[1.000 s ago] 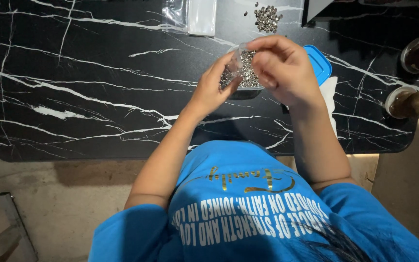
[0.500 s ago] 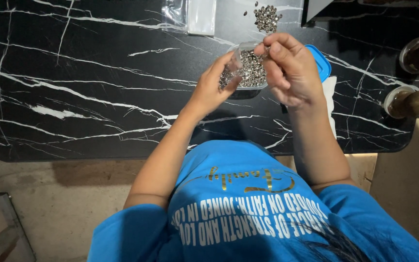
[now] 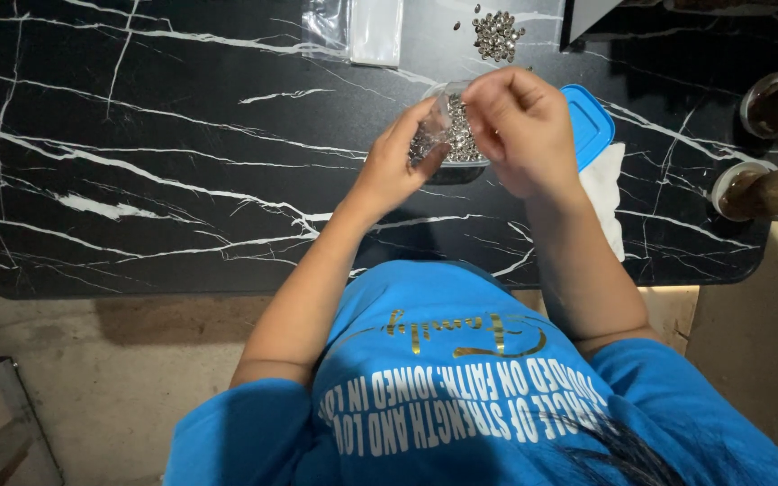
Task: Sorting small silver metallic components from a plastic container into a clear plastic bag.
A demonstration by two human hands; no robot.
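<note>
A small clear plastic bag [image 3: 455,135] filled with tiny silver metal pieces is held up between both hands, just above the black white-veined marble desk [image 3: 182,180] and over its right half. The left hand [image 3: 395,162] pinches the bag's left edge, its grip clamped on the plastic with thumb and fingers pressed together. The right hand [image 3: 524,130] curls over the bag's top right corner, its grip likewise closed on the bag, the fingers folded down so that the fingertips are hidden behind the knuckles. The metal pieces sit bunched in the lower part of the bag, between the two hands.

Just to the right of the right hand, partly covered by it, lies a blue plastic lid [image 3: 590,121] on the desk. Beside that, under the right forearm, lies a white cloth [image 3: 607,193]. Beyond the hands, toward the far edge of the desk, a loose pile of silver pieces [image 3: 497,34] rests on the bare surface, with a few strays next to it. Left of that pile lie empty clear bags [image 3: 357,29], flat on the desk.

At the right end of the desk two round wooden posts with pale rings [image 3: 772,184] show past its edge. The person wears a blue shirt [image 3: 461,405] with printed lettering.
</note>
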